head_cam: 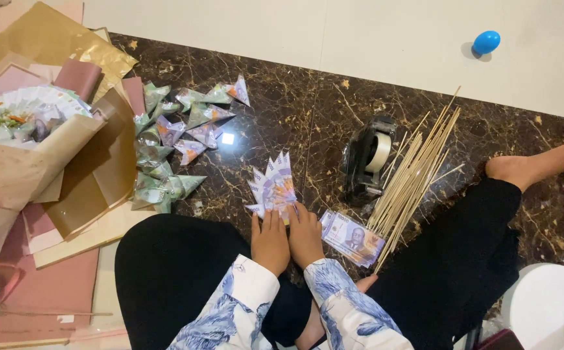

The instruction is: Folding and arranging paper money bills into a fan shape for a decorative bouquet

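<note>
Both my hands rest side by side on the dark marble floor, pressing down on a fan of folded purple banknotes (273, 185). My left hand (269, 244) covers the fan's lower left part and my right hand (305, 234) its lower right part. The fan's pointed tips spread away from me. Right of my right hand lies a flat stack of banknotes (353, 238). My sleeves are white with a blue pattern, and my black-clad legs lie on either side.
A tape dispenser (367, 159) stands beyond the stack, with a bundle of thin wooden skewers (413, 175) beside it. Several folded note cones (171, 142) lie at the left, next to a paper-wrapped bouquet (29, 142). A blue egg-shaped object (486, 42) sits far right. My bare foot (541, 165) is at the right.
</note>
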